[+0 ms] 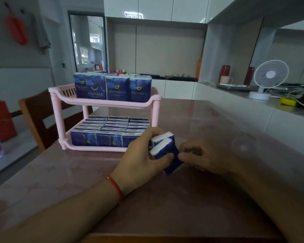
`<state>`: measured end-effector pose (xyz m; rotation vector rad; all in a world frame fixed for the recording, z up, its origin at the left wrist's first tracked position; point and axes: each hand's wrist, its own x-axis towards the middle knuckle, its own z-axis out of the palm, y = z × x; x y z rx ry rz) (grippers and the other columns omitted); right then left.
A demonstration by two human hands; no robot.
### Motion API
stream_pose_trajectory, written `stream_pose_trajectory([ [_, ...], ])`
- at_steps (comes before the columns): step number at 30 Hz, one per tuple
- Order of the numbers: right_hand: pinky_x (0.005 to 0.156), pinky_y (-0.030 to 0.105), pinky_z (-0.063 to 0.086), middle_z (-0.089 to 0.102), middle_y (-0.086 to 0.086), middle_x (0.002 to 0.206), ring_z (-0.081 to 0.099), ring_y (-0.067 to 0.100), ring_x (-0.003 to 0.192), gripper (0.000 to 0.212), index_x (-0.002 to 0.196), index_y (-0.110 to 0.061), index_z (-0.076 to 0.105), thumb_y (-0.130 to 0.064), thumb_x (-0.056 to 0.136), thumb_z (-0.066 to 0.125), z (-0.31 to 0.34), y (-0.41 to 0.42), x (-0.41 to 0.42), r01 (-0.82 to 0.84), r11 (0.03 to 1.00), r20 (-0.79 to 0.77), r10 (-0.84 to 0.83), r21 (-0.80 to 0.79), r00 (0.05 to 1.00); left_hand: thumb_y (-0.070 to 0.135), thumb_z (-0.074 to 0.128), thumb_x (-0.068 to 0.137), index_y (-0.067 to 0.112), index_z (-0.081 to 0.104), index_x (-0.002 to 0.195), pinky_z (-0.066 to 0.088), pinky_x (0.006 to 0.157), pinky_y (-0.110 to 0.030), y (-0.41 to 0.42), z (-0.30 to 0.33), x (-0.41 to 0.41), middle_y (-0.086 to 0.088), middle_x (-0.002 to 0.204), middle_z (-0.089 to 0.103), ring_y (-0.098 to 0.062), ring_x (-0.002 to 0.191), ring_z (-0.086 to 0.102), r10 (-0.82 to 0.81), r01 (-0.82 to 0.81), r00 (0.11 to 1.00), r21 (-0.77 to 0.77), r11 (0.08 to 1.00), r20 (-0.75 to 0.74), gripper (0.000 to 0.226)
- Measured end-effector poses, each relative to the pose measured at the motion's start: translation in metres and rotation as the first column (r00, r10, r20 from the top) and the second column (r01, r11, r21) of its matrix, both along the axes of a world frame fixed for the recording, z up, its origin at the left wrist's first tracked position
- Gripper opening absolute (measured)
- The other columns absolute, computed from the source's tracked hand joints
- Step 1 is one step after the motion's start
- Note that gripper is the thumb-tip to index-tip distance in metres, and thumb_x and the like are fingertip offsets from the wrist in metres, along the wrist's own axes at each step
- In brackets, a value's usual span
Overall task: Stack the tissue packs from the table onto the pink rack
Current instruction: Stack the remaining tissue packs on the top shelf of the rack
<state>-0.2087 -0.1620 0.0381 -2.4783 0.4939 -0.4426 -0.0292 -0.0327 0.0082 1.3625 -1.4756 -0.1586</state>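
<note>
Two blue tissue packs (167,151) with white ends are pressed together just in front of the pink rack (105,102), low over the table (209,190). My left hand (144,155) grips them from the left, thumb across the front. My right hand (198,155) pinches their right side with its fingertips. The rack's upper shelf holds upright blue packs (112,88). Its lower shelf is filled with rows of packs (109,130).
A wooden chair (40,116) stands behind the rack on the left. A red box (0,118) sits at the far left. On the counter to the right are a white fan (268,78), a metal tray (235,86) and a yellow object (288,101).
</note>
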Motion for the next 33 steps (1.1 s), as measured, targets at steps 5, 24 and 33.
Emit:
stream_pose_trajectory([
  [5,0.051,0.048,0.045,0.060,-0.003,0.058,0.050,0.020,0.045,0.042,0.071,-0.022,0.065,-0.047,0.096,0.041,-0.008,-0.007,-0.002,0.012,0.999,0.205,-0.022,0.046,0.979,0.028,0.081,0.075,0.023,0.055,0.109,0.058,0.083,-0.044,-0.001,-0.001,0.003,0.007,0.102,0.070,-0.011,0.094,0.069,-0.052,0.052,0.999,0.108,0.993,0.004,0.043],
  [24,0.047,0.026,0.045,0.066,0.008,0.075,0.055,0.015,0.044,0.024,0.089,-0.014,0.069,-0.032,0.091,0.053,0.030,0.079,0.086,-0.112,0.994,0.511,0.095,0.003,0.854,0.032,0.083,0.066,0.030,0.062,0.119,0.057,0.093,-0.044,0.137,0.153,0.141,0.005,0.114,0.069,-0.017,0.108,0.066,0.244,-0.263,0.950,0.081,0.961,0.198,0.057],
  [33,0.052,0.008,0.038,0.062,-0.022,0.060,0.058,-0.001,0.052,0.015,0.087,-0.012,0.069,-0.001,0.094,0.060,-0.013,0.078,0.103,0.011,0.999,0.530,0.008,-0.032,0.848,0.008,0.080,0.076,0.027,0.058,0.114,0.060,0.087,-0.044,0.103,0.197,0.181,0.001,0.112,0.065,-0.020,0.104,0.066,0.281,-0.360,0.898,0.199,0.912,0.338,0.048],
])
